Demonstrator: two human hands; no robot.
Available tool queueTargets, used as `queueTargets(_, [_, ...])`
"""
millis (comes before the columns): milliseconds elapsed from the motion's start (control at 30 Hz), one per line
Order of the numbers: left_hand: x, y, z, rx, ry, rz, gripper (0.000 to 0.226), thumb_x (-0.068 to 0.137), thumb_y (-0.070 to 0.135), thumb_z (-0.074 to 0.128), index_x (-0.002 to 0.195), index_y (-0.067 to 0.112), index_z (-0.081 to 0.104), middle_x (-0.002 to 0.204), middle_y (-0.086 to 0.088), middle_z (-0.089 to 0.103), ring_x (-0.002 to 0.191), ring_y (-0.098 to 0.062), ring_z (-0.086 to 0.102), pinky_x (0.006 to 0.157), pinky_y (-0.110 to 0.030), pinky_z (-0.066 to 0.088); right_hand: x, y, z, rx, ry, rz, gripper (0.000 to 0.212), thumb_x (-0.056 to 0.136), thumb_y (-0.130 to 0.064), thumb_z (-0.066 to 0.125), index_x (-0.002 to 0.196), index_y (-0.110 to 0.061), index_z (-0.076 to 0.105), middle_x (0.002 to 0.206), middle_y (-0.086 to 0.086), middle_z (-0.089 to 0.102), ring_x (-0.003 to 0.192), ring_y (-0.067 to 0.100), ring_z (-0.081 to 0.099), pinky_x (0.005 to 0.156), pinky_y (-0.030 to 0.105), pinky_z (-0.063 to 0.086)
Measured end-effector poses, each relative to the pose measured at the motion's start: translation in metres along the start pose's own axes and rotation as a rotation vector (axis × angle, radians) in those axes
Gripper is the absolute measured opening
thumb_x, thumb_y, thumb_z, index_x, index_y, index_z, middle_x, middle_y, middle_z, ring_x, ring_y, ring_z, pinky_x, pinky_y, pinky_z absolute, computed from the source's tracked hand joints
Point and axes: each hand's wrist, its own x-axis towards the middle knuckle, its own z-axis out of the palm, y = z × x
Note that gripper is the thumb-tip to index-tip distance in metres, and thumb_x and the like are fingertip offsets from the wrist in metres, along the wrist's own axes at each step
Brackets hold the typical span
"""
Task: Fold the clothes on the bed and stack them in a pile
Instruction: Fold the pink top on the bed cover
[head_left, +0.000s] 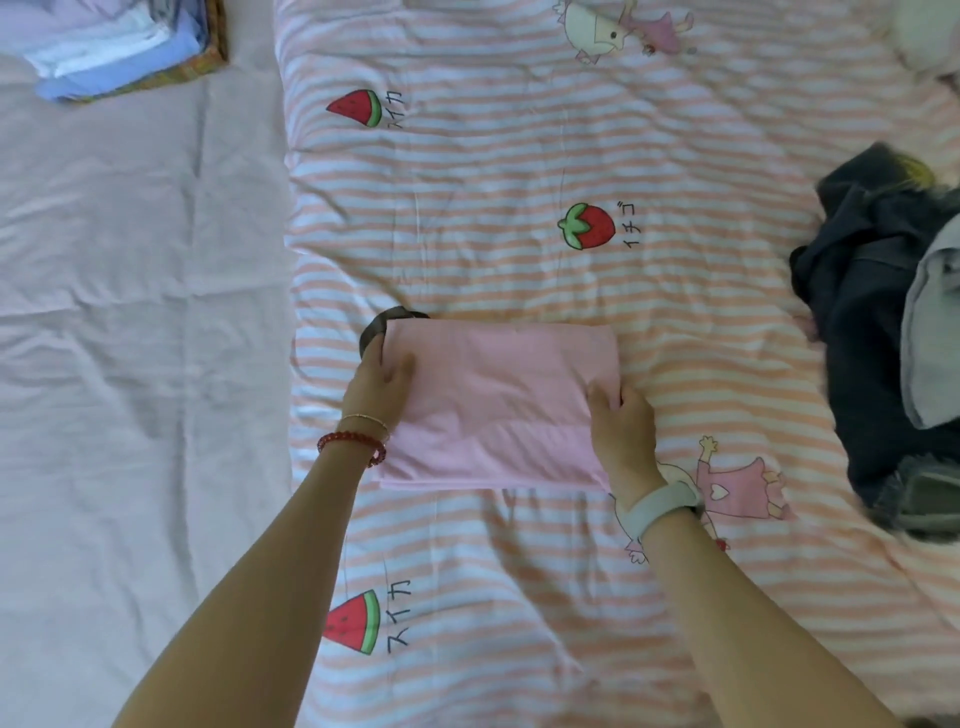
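A pink garment (498, 400) lies folded into a flat rectangle in the middle of the striped quilt (519, 182). A dark grey band (376, 325) of it sticks out at the far left corner. My left hand (379, 387) grips the garment's left edge, thumb on top and fingers tucked under. My right hand (621, 421) grips the right edge the same way. A heap of unfolded clothes (872, 312), dark navy and light grey, sits at the right edge of the bed. A stack of folded clothes (114, 47) in white, blue and lilac lies at the far left.
The folded stack rests on a patterned tray or box (215, 49) on the plain pale sheet (130, 312) that covers the left part of the bed. The quilt carries fruit and cartoon prints. A pale rounded thing (930, 41) shows at the far right corner.
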Motion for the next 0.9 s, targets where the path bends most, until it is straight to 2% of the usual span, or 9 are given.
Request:
queueTargets(100, [-0.023,0.007,0.001,-0.175,0.080,0.034,0.034,0.094,0.013,0.046,0.128,0.010,0.050,0.114,-0.009,0.059,0.096,-0.022,0.053,0.078,-0.025,0.040,-0.014,-0.002,-0.010,0.056,-0.019,-0.065,0.011,0.095,-0.018,0.048,0.091,-0.008,0.048,0.071,-0.007,0.044,0.060,0.008,0.040,0.049,0.018,0.032])
queueTargets(200, [-0.064,0.006,-0.008,-0.272,0.205,0.039,0.025,0.092,0.011,0.049,0.115,0.006,0.056,0.085,0.000,0.057,0.072,-0.011,0.048,0.060,-0.018,0.035,-0.045,-0.006,-0.022,0.100,-0.032,-0.158,0.003,0.093,-0.015,0.049,0.093,-0.012,0.048,0.073,-0.010,0.046,0.063,0.003,0.043,0.048,0.007,0.034])
queueTargets(400, [-0.173,-0.051,-0.074,-0.384,0.423,-0.101,0.031,0.090,0.014,0.056,0.121,0.012,0.057,0.096,0.001,0.058,0.084,-0.014,0.052,0.075,-0.024,0.038,-0.145,-0.023,-0.020,0.072,-0.246,-0.313,0.012,0.094,-0.016,0.051,0.106,-0.018,0.050,0.087,-0.011,0.054,0.068,-0.011,0.051,0.056,0.004,0.038])
queueTargets(500, [-0.225,-0.102,-0.117,-0.397,0.535,-0.194,0.034,0.089,0.015,0.058,0.123,0.014,0.056,0.096,0.003,0.059,0.083,-0.016,0.053,0.075,-0.022,0.035,-0.207,-0.028,0.008,0.002,-0.399,-0.370,0.006,0.094,-0.017,0.050,0.100,-0.018,0.051,0.080,-0.012,0.052,0.063,-0.011,0.049,0.056,0.010,0.038])
queueTargets(533, [-0.242,-0.121,-0.133,-0.409,0.587,-0.232,0.035,0.089,0.016,0.059,0.124,0.014,0.055,0.096,0.003,0.057,0.084,-0.017,0.053,0.075,-0.021,0.035,-0.229,-0.029,0.021,-0.017,-0.440,-0.385,0.001,0.094,-0.017,0.051,0.093,-0.018,0.051,0.074,-0.012,0.049,0.058,-0.009,0.047,0.054,0.012,0.036])
queueTargets(600, [-0.277,-0.162,-0.165,-0.420,0.679,-0.304,0.039,0.089,0.017,0.060,0.126,0.011,0.053,0.097,-0.001,0.056,0.085,-0.018,0.051,0.075,-0.020,0.034,-0.275,-0.030,0.052,-0.058,-0.500,-0.412,0.008,0.093,-0.017,0.052,0.085,-0.018,0.051,0.068,-0.008,0.045,0.055,-0.003,0.043,0.051,0.013,0.035])
queueTargets(700, [-0.328,-0.228,-0.211,-0.457,0.773,-0.363,0.038,0.089,0.017,0.060,0.124,0.005,0.054,0.103,-0.013,0.062,0.085,-0.020,0.051,0.068,-0.017,0.032,-0.348,-0.034,0.105,-0.122,-0.575,-0.484,0.008,0.092,-0.018,0.053,0.085,-0.017,0.049,0.068,-0.010,0.045,0.060,-0.001,0.043,0.056,0.014,0.034])
queueTargets(800, [-0.375,-0.295,-0.261,-0.500,0.853,-0.423,0.036,0.089,0.018,0.059,0.123,0.006,0.054,0.107,-0.014,0.064,0.096,-0.026,0.058,0.075,-0.023,0.036,-0.422,-0.034,0.165,-0.184,-0.656,-0.553,0.003,0.092,-0.019,0.052,0.091,-0.019,0.050,0.075,-0.009,0.052,0.067,-0.002,0.049,0.060,0.013,0.037])
queueTargets(900, [-0.417,-0.353,-0.305,-0.510,0.938,-0.491,0.034,0.089,0.017,0.060,0.120,0.004,0.056,0.106,-0.013,0.064,0.099,-0.028,0.058,0.079,-0.027,0.039,-0.487,-0.033,0.221,-0.254,-0.752,-0.564,0.003,0.092,-0.023,0.053,0.094,-0.021,0.052,0.081,-0.008,0.055,0.074,0.008,0.051,0.062,0.020,0.039])
